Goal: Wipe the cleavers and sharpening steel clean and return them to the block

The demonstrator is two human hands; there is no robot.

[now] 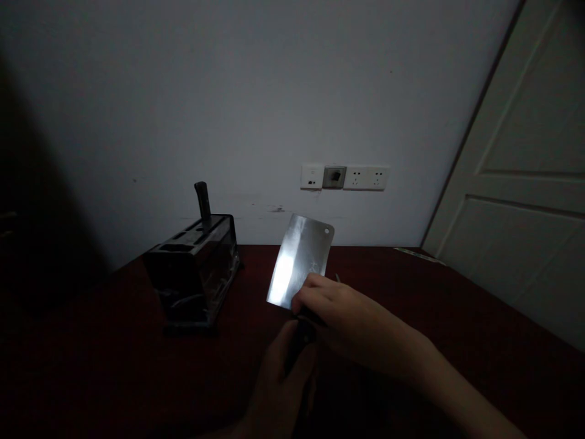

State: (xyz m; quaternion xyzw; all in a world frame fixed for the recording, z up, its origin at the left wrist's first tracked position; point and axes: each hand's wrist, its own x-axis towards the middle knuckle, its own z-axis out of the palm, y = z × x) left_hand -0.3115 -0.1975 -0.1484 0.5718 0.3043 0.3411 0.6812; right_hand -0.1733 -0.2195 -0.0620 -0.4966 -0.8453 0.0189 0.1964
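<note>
A cleaver (304, 250) with a broad shiny blade and a hole in its top corner is held up in front of me, tilted slightly right. My left hand (286, 372) is closed around its black handle. Right at the base of the blade, my right hand (329, 305) is closed, its fingers against or just in front of the steel. Something dark shows beneath those fingers, and a thin pale tip pokes out behind the knuckles; what it belongs to is hidden. To the left stands a black knife block (196, 274) with one black-handled knife (202, 200) in a slot.
All of this is at a dark red table (265, 262) against a pale wall. Sockets and a switch (345, 177) are set in the wall. A white panelled door (516, 183) is on the right. A thin strip (419, 255) lies at the table's back right edge. The light is dim.
</note>
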